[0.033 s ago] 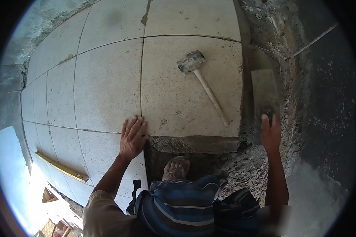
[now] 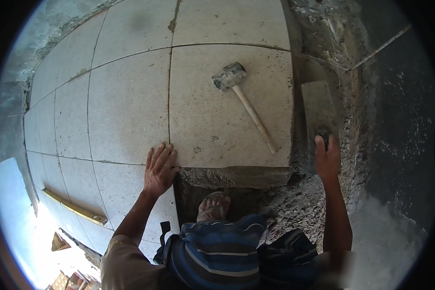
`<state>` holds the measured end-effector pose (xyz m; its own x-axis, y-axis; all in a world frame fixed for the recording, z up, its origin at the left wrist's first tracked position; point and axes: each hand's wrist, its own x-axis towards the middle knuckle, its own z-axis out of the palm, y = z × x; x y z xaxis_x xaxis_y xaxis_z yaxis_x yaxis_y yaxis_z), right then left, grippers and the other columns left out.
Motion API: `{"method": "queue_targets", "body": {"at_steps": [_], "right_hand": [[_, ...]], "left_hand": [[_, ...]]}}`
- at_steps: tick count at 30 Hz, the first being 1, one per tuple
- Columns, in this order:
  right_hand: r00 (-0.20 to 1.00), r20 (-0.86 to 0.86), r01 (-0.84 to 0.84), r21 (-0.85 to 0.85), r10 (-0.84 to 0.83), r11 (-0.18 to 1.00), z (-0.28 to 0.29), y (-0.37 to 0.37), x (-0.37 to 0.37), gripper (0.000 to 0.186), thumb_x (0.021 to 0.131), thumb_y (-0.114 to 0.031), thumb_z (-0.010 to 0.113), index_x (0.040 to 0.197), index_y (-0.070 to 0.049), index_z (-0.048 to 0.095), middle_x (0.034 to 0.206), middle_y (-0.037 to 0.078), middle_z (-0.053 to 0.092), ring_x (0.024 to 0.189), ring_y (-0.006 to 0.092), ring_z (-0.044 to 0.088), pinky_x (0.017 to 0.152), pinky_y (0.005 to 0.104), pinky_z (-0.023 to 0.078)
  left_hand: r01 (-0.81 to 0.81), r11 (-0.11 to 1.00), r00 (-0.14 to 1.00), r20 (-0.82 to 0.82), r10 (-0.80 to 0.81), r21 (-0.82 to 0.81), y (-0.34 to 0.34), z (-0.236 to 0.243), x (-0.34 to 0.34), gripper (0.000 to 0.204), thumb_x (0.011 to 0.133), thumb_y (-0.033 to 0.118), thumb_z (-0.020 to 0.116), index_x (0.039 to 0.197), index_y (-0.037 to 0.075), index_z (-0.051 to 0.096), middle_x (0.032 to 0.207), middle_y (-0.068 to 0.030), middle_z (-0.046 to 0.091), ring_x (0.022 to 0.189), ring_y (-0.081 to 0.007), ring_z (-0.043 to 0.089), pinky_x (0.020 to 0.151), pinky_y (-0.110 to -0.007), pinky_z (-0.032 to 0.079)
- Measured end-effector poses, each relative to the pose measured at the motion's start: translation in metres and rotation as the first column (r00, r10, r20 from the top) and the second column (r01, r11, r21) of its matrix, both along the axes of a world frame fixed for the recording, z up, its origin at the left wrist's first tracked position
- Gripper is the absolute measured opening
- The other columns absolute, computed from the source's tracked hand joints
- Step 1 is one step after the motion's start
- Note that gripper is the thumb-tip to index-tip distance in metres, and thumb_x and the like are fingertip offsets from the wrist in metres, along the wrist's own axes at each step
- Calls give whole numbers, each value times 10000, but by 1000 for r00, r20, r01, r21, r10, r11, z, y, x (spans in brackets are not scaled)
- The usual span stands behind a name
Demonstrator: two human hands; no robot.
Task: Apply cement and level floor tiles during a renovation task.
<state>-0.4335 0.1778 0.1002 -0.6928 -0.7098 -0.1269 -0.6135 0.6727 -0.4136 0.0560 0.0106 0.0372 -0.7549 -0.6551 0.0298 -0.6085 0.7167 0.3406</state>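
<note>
My left hand [image 2: 159, 170] lies flat with its fingers slightly spread, on the pale floor tiles [image 2: 125, 116] near the joint where several tiles meet. My right hand [image 2: 328, 157] is wrapped round the handle of a flat rectangular trowel [image 2: 319, 104]. The trowel's grey blade reaches forward over the wet-looking mortar strip beside the tiles' right edge. Between my hands, on the nearest right tile, rests a rubber mallet [image 2: 230, 76] with a dark, mortar-smeared head and a wooden handle slanting toward me.
A yellow spirit level [image 2: 75, 207] lies on the tiles at the left. Rough mortar rubble [image 2: 302, 208] fills the strip near my feet, below the tile's exposed front edge [image 2: 241, 177]. A thin string [image 2: 326, 62] crosses the far right, beside a dark grey wall [image 2: 396, 121].
The view has shifted very slightly, and the trowel in my right hand sits a touch farther forward. My left hand stays in place on the tiles.
</note>
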Motion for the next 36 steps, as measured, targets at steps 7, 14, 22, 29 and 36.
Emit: {"method": "queue_targets", "body": {"at_steps": [7, 14, 22, 29, 36], "right_hand": [[998, -5, 59, 10, -59, 998, -4, -35, 11, 598, 1017, -512, 496, 1238, 40, 563, 1115, 356, 632, 1071, 532, 599, 905, 539, 477], [995, 94, 18, 78, -25, 997, 1, -56, 18, 672, 1023, -497, 501, 1274, 126, 513, 1077, 372, 641, 1056, 525, 613, 907, 535, 485], [998, -31, -50, 41, 51, 998, -15, -54, 26, 443, 1021, -423, 547, 1053, 15, 485, 820, 310, 657, 805, 518, 646, 676, 586, 504], [997, -45, 67, -37, -69, 997, -3, -77, -3, 482, 1027, -456, 498, 1066, 25, 514, 927, 351, 655, 919, 539, 633, 797, 596, 492], [980, 65, 192, -82, -187, 978, -36, -112, -14, 449, 1023, -428, 501, 1093, 16, 512, 973, 348, 659, 964, 531, 635, 851, 591, 497]], "left_hand": [[-7, 1000, 1000, -5, 7, -20, -8, 1, -11, 527, 870, 232, 736, 1349, 53, 609, 1470, -140, 545, 1420, -352, 450, 1188, -574, 278], [-26, 998, 1000, -2, 26, -66, -2, -4, -16, 501, 882, 250, 730, 1332, 53, 628, 1446, -130, 574, 1412, -338, 465, 1169, -559, 305], [-35, 995, 999, 9, 36, -95, 2, -8, -15, 498, 901, 242, 714, 1351, 56, 610, 1470, -116, 558, 1427, -324, 448, 1173, -531, 308], [-36, 996, 999, 1, 36, -77, 2, -13, -9, 504, 914, 214, 687, 1374, 35, 585, 1484, -149, 538, 1434, -348, 431, 1189, -534, 269], [63, 993, 998, -1, -63, -96, 2, -24, -11, 508, 971, 253, 605, 1421, 28, 534, 1505, -179, 506, 1442, -387, 407, 1197, -539, 238]]}}
